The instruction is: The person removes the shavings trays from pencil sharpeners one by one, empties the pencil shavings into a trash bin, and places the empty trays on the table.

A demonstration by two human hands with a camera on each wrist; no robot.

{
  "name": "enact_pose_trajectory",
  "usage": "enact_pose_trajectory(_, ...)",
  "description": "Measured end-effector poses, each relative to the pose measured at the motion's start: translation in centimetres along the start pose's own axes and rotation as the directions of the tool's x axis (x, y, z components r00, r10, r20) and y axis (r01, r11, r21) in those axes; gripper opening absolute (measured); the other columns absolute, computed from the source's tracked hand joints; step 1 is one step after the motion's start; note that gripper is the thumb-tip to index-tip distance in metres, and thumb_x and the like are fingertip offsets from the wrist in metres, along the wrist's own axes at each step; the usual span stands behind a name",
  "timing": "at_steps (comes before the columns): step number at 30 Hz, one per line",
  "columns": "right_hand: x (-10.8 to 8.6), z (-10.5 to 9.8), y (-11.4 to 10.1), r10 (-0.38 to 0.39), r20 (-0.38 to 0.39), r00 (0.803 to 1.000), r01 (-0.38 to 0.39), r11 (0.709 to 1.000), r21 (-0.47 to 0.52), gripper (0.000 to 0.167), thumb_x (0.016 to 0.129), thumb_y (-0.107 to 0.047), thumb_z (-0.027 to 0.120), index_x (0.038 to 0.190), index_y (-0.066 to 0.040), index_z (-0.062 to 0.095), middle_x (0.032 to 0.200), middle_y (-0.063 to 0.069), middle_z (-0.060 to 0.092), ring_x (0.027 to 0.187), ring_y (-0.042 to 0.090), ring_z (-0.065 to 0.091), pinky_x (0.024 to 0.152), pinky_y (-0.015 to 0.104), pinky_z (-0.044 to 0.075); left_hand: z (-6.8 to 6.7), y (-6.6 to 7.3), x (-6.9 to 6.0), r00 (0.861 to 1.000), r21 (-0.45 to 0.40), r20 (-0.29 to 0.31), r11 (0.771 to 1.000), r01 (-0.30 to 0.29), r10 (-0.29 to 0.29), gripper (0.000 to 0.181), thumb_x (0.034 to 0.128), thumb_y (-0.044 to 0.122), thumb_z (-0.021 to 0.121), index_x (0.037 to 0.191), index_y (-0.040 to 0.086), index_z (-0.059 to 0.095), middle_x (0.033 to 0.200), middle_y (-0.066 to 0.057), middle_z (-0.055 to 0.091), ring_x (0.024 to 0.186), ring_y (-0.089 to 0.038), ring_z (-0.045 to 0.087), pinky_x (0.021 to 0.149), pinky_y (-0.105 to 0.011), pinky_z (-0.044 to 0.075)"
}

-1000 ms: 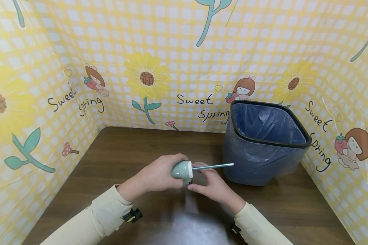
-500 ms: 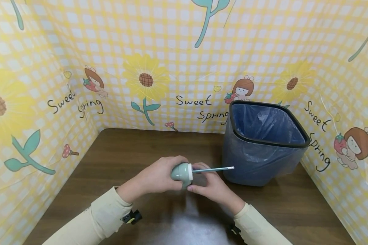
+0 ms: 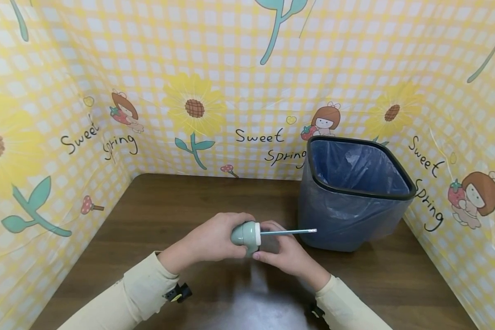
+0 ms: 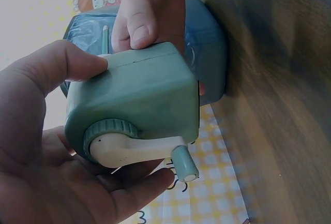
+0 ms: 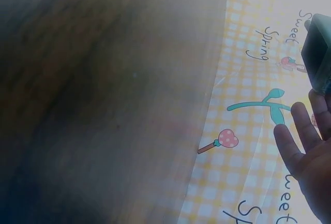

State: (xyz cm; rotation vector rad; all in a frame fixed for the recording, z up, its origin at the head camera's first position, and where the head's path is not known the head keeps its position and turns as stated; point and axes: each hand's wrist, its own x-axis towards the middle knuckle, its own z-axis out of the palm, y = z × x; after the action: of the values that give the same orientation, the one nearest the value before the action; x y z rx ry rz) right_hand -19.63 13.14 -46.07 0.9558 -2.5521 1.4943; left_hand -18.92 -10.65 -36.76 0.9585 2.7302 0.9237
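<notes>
In the head view, the left hand (image 3: 214, 238) grips a pale green pencil sharpener (image 3: 244, 235), thumb and fingers around its body. A thin teal pencil (image 3: 288, 232) sticks out of the white-rimmed face toward the right, nearly level. The right hand (image 3: 290, 254) holds the sharpener's other end between thumb and fingers, beneath the pencil. The left wrist view shows the sharpener (image 4: 139, 89) with its cream crank (image 4: 137, 150) facing the camera, near the left fingers. The sharpener (image 5: 318, 53) and the right hand (image 5: 315, 167) with extended fingers appear at the edge of the right wrist view.
A bin (image 3: 334, 220) with a dark rim and a translucent liner stands at the right rear, just beyond the pencil's free end. Yellow checked cloth (image 3: 239, 82) surrounds the brown wooden table (image 3: 181, 197) at the back and both sides.
The sharpener and both hands have shifted slightly lower in the head view. The pencil's free end has dropped a little, so it lies closer to level. Both hands keep their hold.
</notes>
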Motion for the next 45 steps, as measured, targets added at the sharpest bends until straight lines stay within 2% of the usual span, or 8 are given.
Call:
enact_pose_trajectory(13,-0.03,-0.05,-0.21,0.033,-0.014,0.999,-0.033,0.999,0.019,0.059,0.082,-0.038,0.088,0.132,-0.029,0.06,0.132,-0.013,0.059,0.126,0.012,0.054,0.11,0.048,0.041,-0.25,-0.07,-0.16,1.0,-0.023,0.019,1.0,0.015,-0.015,0.053,0.0758,0.026,0.079,0.126,0.031,0.062,0.096,0.015,0.065,0.081,-0.008,0.062,0.069,-0.028,0.052)
enact_pose_trajectory(19,-0.01,-0.12,-0.39,0.044,-0.003,0.999,-0.044,0.999,0.017,0.059,0.081,-0.041,0.088,0.132,-0.031,0.06,0.131,-0.014,0.06,0.125,0.012,0.055,0.109,0.048,0.042,-0.39,-0.05,-0.14,0.999,-0.032,0.035,0.999,0.005,-0.004,0.053,0.0759,0.026,0.079,0.126,0.032,0.062,0.097,0.015,0.065,0.081,-0.008,0.062,0.069,-0.029,0.053)
enact_pose_trajectory(28,0.03,-0.09,-0.42,0.018,-0.024,1.0,-0.018,1.0,-0.014,0.058,0.079,-0.041,0.089,0.129,-0.03,0.062,0.127,-0.015,0.062,0.12,0.011,0.058,0.105,0.046,0.046,-0.54,-0.04,-0.09,0.999,-0.022,0.041,1.0,0.01,-0.009,0.055,0.0741,0.025,0.078,0.127,0.029,0.063,0.095,0.015,0.065,0.078,-0.009,0.061,0.067,-0.028,0.051)
enact_pose_trajectory(45,0.05,-0.13,-0.28,-0.001,-0.02,1.0,0.001,1.0,0.006,0.056,0.08,-0.041,0.088,0.128,-0.033,0.061,0.127,-0.016,0.061,0.121,0.01,0.058,0.106,0.045,0.045,-0.85,0.18,-0.25,0.999,-0.017,0.036,1.0,-0.019,0.019,0.054,0.0739,0.023,0.078,0.126,0.029,0.064,0.092,0.015,0.065,0.077,-0.008,0.06,0.065,-0.027,0.05)
